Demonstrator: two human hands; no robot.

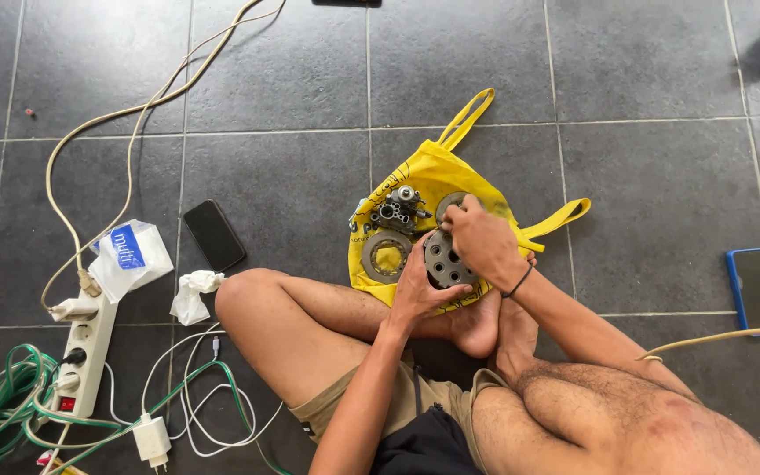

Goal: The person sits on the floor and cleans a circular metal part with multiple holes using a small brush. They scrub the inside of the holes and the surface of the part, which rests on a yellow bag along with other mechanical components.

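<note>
Metal disc [444, 260] clamped by left hand [420, 290], right hand [478, 239]; yellow bag [433, 176] beneath, ring [385, 255] beside.

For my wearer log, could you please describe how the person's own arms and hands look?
Both arms are bare, with no sleeves or gloves. The right hand has a thin dark band around its wrist. The left hand shows no ring, watch or band.

Dark phone screens [214, 234], [756, 288]; perhaps blue-labelled white packet [130, 255].
</note>
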